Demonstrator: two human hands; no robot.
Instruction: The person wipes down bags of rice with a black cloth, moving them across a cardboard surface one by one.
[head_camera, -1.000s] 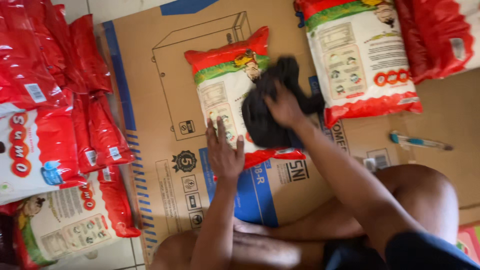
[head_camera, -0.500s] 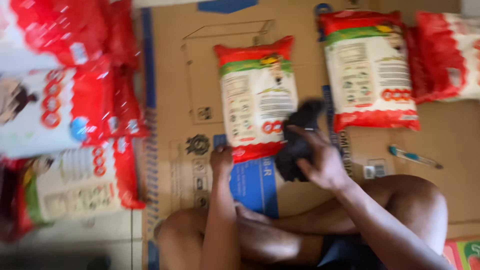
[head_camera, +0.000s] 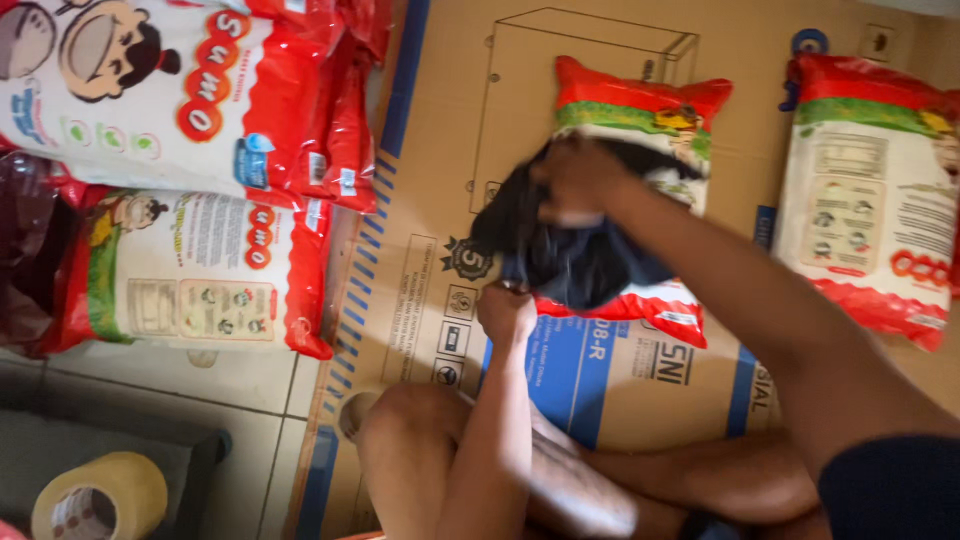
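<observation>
The person is sitting cross-legged on a flattened cardboard sheet (head_camera: 440, 180) that is lying on the tiled floor (head_camera: 150, 400), and both hands are working a black plastic bag (head_camera: 580, 255) above a red, white and green sack (head_camera: 640, 120) that is resting near the middle of the cardboard. The left hand (head_camera: 507, 312) is pinching the lower edge of the black bag, its grip pressed together on the film. The right hand (head_camera: 578, 178) is reaching across from the right and is grasping the upper part of the same bag, fingers curled into the plastic, though motion blur is hiding the exact finger positions. The bag is hanging loosely between the two hands, covering the middle of the sack; what is inside it cannot be told.

A second sealed sack (head_camera: 880, 200) of the same kind is lying toward the right edge of the cardboard, apart from the first. Off the left edge, more sacks are stacking up: a large white and red one (head_camera: 160, 100) is lying over another (head_camera: 200, 270) on the floor. All of these are sealed, so their contents are not showing. A roll of tan packing tape (head_camera: 95, 500) is sitting at the lower left corner of the view.
</observation>
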